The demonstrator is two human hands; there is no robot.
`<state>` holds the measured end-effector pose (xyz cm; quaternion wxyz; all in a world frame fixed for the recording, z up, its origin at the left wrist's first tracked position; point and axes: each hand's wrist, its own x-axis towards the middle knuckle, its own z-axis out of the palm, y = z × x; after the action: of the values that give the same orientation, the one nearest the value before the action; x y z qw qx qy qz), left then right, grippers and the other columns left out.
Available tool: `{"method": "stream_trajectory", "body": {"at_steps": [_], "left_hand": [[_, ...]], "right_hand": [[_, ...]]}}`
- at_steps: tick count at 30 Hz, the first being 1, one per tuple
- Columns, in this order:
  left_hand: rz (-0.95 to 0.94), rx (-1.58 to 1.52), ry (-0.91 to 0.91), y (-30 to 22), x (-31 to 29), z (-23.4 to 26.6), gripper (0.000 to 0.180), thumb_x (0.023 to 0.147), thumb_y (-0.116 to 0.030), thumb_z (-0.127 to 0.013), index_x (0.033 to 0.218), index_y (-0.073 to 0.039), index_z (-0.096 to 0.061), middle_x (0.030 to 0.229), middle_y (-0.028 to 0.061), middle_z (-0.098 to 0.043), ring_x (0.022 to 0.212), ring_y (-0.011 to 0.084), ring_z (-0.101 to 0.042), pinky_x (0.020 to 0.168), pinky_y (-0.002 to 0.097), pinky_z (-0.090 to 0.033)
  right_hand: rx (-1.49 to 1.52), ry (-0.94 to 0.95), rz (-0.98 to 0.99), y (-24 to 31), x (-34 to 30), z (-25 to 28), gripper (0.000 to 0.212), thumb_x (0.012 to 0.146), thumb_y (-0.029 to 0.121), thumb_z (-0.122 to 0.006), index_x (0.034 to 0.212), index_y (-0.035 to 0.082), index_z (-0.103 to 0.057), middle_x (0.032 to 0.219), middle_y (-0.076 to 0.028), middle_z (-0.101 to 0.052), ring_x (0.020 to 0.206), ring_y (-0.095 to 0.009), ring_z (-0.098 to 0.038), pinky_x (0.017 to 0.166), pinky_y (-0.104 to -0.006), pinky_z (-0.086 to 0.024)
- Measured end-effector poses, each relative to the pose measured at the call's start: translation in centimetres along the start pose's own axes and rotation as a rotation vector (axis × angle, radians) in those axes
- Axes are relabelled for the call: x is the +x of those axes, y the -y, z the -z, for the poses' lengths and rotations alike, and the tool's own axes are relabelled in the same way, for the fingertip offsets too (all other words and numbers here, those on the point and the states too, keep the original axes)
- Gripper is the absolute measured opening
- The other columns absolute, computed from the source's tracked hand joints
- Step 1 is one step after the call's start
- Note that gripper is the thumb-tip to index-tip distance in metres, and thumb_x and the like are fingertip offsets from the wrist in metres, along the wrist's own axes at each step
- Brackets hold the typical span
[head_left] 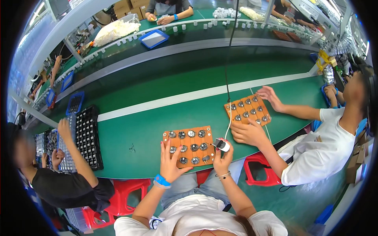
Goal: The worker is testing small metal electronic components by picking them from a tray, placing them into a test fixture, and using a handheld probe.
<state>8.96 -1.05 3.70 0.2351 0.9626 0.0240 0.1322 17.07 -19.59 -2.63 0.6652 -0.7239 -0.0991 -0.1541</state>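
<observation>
An orange board (188, 141) lies on the green table in front of me, with rows of round dark-and-silver parts (194, 147) set in it. My left hand (170, 167) rests on the board's left side, fingers stretched out over the lower left parts. In my right hand (223, 161), at the lower right edge of the board, is a small white-and-black corded device (222, 145). Its dark end points left towards the board, and a white cable runs up from it to a black cord hanging from above. One part (206, 158) near the lower right corner looks blockier than the others.
At right, a co-worker in white has both hands at a similar orange board (232, 115). On the left, another co-worker sits by a black compartment tray (87, 133) and a blue bin (75, 103). A pale strip (189, 97) crosses the table; beyond runs a line with white pieces.
</observation>
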Motion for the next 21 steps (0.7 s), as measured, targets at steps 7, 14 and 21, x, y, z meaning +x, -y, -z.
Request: {"method": "stream_trajectory", "body": {"at_steps": [7,14,21], "left_hand": [[0.056,-0.132,-0.108,2.1,3.5,-0.9,0.099,0.049,-0.034,-0.089,0.134,-0.015,-0.041,0.149,0.0231,-0.015,0.133,0.0511,-0.017,0.109,0.0555,-0.025],[0.090,-0.099,-0.227,6.0,13.2,-2.7,0.100,0.050,-0.033,-0.089,0.135,-0.015,-0.038,0.147,0.0218,-0.019,0.134,0.0481,-0.018,0.111,0.0531,-0.021],[-0.003,-0.016,-0.225,9.1,24.3,-4.8,0.100,0.054,-0.035,-0.088,0.135,-0.009,-0.035,0.136,0.0210,-0.037,0.132,0.0380,-0.029,0.113,0.0466,-0.019]], "right_hand": [[0.077,-0.125,0.067,0.0,0.1,-0.5,0.037,0.087,0.003,-0.059,0.120,-0.002,-0.043,0.116,-0.017,-0.055,0.108,-0.027,-0.056,0.095,-0.0367,-0.043],[0.004,-0.081,0.103,-0.4,-0.1,-0.4,0.042,0.083,-0.002,-0.060,0.121,-0.001,-0.042,0.116,-0.018,-0.056,0.107,-0.029,-0.056,0.095,-0.0372,-0.042],[-0.072,-0.047,0.099,-0.9,-0.6,0.4,0.040,0.084,-0.001,-0.060,0.119,-0.001,-0.041,0.115,-0.018,-0.055,0.107,-0.027,-0.056,0.096,-0.0394,-0.042]]}}
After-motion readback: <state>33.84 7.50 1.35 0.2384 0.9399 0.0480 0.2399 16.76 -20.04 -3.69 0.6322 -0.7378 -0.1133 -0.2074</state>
